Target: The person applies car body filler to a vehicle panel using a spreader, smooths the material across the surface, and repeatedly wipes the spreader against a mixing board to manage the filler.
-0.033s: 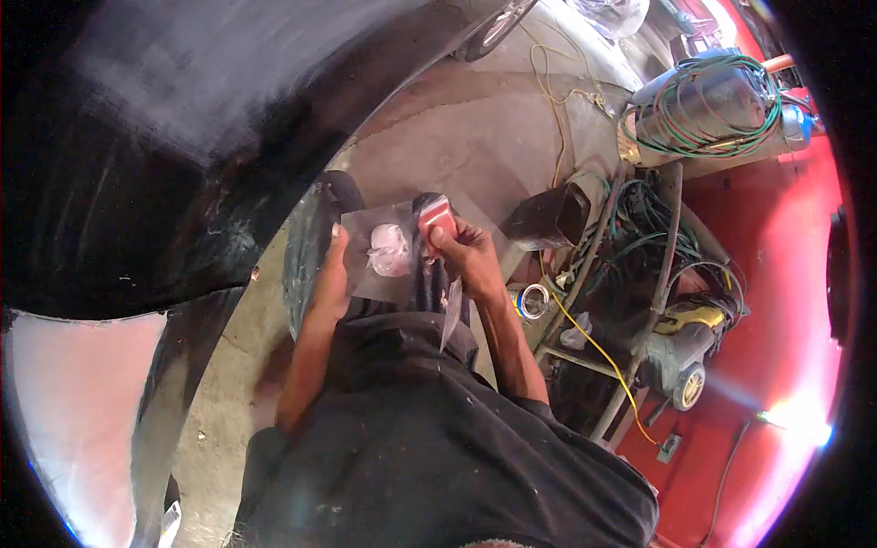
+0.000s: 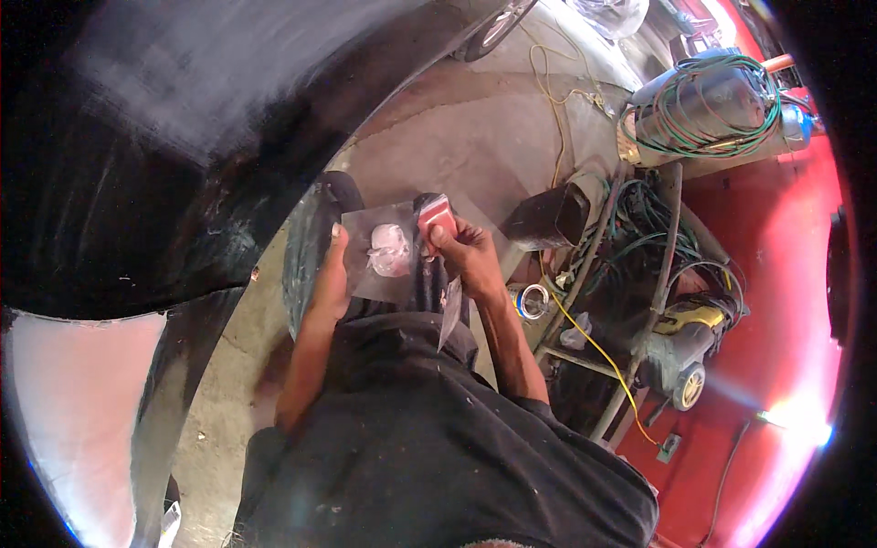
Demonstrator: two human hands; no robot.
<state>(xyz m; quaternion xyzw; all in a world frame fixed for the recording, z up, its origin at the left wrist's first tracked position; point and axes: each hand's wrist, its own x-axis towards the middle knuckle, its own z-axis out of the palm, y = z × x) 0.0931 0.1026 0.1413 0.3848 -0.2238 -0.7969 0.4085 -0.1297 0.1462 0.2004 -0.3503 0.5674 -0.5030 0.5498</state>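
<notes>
My left hand point(image 2: 332, 279) grips the left edge of a thin, see-through greyish sheet point(image 2: 361, 226), thumb on top. A soft dab of pale pink paste point(image 2: 391, 251), like body filler, lies on its middle. Just right of the dab, my right hand point(image 2: 470, 258) is closed on a small red tube point(image 2: 437, 217) with a white end, its thumb pressing the side. Below that hand hangs a thin, pale, flat piece point(image 2: 451, 315); whether the hand holds it I cannot tell. Both hands are in front of my dark shirt.
A black car body point(image 2: 164, 210) with a pinkish patch point(image 2: 82, 402) fills the left. On the right stand a metal frame point(image 2: 664, 247), a tank point(image 2: 722, 100) wound with green hose, a yellow-and-grey wheeled machine point(image 2: 694, 320), and an opened can point(image 2: 529, 301). A yellow cord point(image 2: 594, 342) hangs there.
</notes>
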